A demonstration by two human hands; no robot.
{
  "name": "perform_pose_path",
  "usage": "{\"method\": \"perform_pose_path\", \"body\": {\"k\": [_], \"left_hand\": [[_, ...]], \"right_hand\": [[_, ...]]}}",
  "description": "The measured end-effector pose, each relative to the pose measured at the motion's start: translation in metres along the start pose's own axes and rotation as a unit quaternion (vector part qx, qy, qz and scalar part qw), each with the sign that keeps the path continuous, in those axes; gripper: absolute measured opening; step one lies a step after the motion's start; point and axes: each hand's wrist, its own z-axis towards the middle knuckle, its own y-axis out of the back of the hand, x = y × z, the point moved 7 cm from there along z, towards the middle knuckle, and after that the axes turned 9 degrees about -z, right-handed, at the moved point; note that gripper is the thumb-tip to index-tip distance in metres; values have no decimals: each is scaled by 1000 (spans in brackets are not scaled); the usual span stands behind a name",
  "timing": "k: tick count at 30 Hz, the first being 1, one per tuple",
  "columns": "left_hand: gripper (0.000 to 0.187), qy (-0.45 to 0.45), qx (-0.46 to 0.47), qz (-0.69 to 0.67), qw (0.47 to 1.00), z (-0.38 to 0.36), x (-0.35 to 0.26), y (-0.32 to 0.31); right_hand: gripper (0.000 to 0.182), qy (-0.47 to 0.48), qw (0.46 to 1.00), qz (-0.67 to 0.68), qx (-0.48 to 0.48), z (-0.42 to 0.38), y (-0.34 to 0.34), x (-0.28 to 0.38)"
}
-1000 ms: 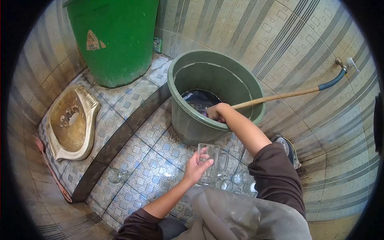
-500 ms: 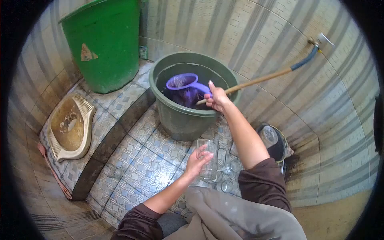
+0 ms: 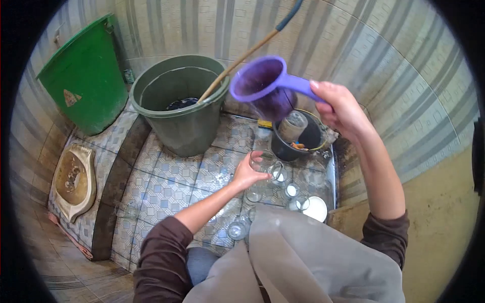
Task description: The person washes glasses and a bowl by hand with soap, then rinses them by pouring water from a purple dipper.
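Partly hidden, right fingers [image 3: 327, 108] clench a dipper [image 3: 275, 102], while left fingers [image 3: 256, 153] seemingly half-curl round a mug [image 3: 262, 170].

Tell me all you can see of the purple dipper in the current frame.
The dipper is purple, looks like smooth plastic, and has a deep round cup with a wide rim and a long straight handle. It is held in the air, its mouth showing toward the camera; the lower cup is blurred, and whether it holds water cannot be told. The right hand grips the handle's end, thumb on top; nothing else visibly touches it.
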Motion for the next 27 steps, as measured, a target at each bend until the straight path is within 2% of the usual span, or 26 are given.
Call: {"method": "perform_pose_path", "body": {"k": [1,2,3,4,6,7,10,14,17,19,20,21,22,23,24,26,27], "left_hand": [[74,-21,15,56,998,5,-2,-9],[74,-43,29,111,993,10,-4,-19],[71,-48,10,146,988,16,0,-25],[71,-46,15,145,988,21,5,-33],[70,-142,42,199,969,25,5,-52],[70,-131,55,178,974,27,13,-61],[70,-170,60,188,965,24,27,-83],[70,-150,85,159,972,19,44,-108],[70,-159,71,178,968,19,52,-118],[67,-46,68,92,992,30,80,-116],[67,-45,69,92,992,34,87,-118],[63,58,48,-33,997,38,106,-116],[58,159,25,-157,974,39,129,-117],[50,159,62,-227,959,42,146,-122],[50,160,63,-227,958,46,153,-124],[51,315,133,-369,864,44,176,-145],[60,292,175,-396,853,45,158,-153]], "right_hand": [[22,-23,998,-56,-28,-17,14,-9],[27,-41,993,-106,-43,-31,25,-18],[28,-52,982,-171,-55,-45,35,-26],[28,-63,968,-232,-66,-57,44,-34],[29,-73,938,-329,-82,-79,59,-48],[30,-82,919,-376,-88,-92,62,-50],[31,-95,891,-425,-128,-118,76,-73],[31,-131,883,-420,-165,-142,81,-88],[32,-128,885,-411,-177,-151,82,-98],[32,-124,892,-395,-183,-156,79,-100],[32,-126,892,-394,-183,-158,77,-99],[32,-125,898,-380,-185,-160,75,-99],[32,-123,903,-365,-187,-162,73,-100],[32,-124,906,-356,-190,-163,70,-101],[32,-125,906,-356,-190,-164,67,-101],[32,-121,913,-336,-197,-167,62,-101],[32,-111,913,-342,-195,-167,60,-100]]}}
